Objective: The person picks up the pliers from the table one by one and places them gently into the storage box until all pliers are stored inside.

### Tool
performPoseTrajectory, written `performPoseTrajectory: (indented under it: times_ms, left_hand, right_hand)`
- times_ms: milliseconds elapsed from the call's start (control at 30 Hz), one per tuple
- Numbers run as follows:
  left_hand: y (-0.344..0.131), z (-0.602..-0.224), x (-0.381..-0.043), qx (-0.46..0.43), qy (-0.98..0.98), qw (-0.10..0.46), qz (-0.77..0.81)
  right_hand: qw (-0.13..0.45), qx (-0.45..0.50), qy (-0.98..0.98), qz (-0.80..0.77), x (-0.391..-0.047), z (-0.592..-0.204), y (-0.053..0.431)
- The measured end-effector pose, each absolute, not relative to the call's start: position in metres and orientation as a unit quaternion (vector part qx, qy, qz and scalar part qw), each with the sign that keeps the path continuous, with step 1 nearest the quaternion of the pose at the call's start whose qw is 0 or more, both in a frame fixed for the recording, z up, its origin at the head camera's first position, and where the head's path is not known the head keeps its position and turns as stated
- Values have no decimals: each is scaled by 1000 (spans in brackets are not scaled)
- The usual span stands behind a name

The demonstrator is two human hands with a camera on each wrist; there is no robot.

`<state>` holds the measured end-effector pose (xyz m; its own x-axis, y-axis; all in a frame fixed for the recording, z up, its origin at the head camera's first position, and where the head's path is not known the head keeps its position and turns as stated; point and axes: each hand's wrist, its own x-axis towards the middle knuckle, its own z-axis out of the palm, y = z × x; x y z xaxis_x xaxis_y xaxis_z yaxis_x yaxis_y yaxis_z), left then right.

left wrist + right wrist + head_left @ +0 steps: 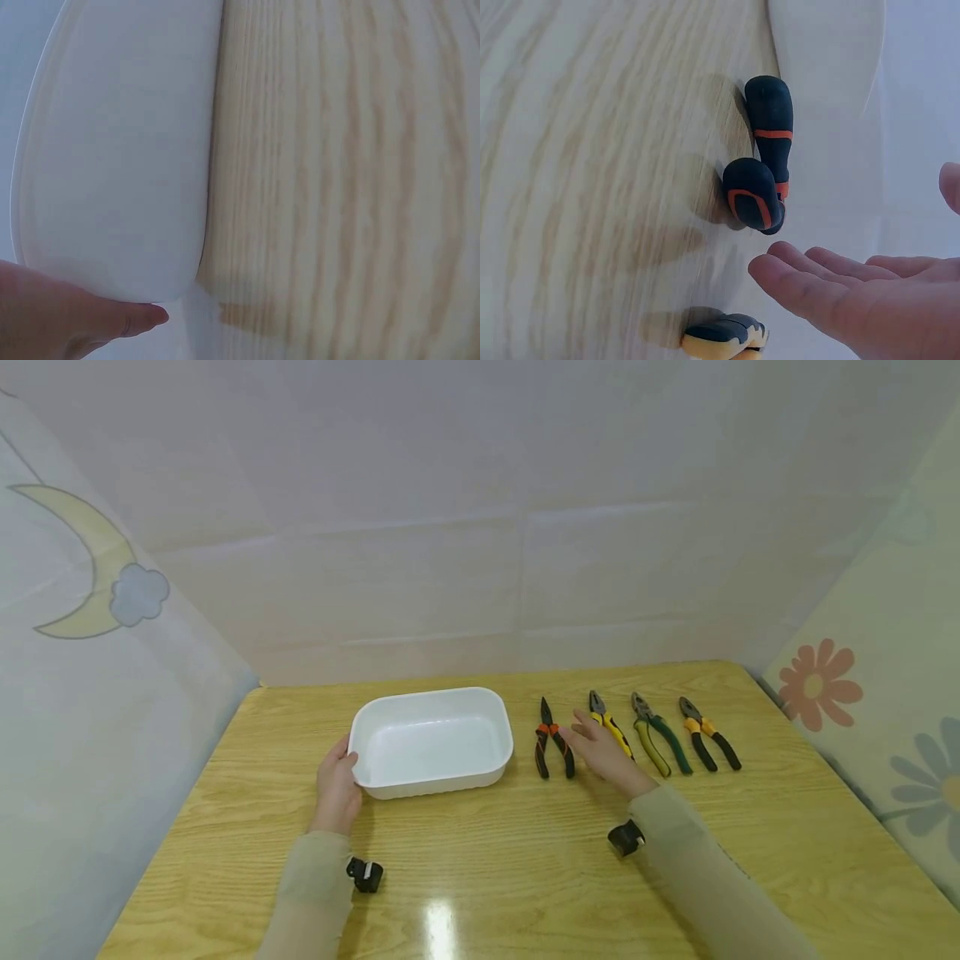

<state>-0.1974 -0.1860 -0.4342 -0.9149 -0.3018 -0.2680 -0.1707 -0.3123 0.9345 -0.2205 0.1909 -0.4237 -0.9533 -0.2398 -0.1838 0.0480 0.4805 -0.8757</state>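
At the left end of a white rectangular tray [431, 785], my left hand [337, 789] grips the rim. Its thumb overlaps the edge in the head view, and in the left wrist view fingers [139, 319] lie against the outer end wall. My right hand [600, 752] reaches over the tools with fingers extended and holds nothing. Its fingertips are close beside a handle of the red-and-black long-nose pliers [542, 752], which lie with their nose pointing away. Under the same hand, partly hidden, are yellow-and-black pliers [596, 703].
To the right of that hand lie green-handled pliers [660, 739] and orange-and-black pliers [705, 735], in one row with the others. All rest on a wooden table [480, 860]. Patterned cloth [420, 568] encloses its back and both sides.
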Motion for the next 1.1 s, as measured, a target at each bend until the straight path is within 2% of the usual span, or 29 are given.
performPoseTrajectory:
  times_ms: [200, 567, 1100]
  left_hand:
    - [-187, -434, -198, 206, -580, 42, -787]
    - [-189, -435, -198, 207, -586, 28, -783]
    - [-189, -434, -198, 201, -584, 24, -787]
  right_hand:
    - [171, -22, 795, -582, -219, -424, 194]
    - [194, 28, 759, -622, -214, -426, 195]
    - [199, 128, 672, -702, -204, -433, 190]
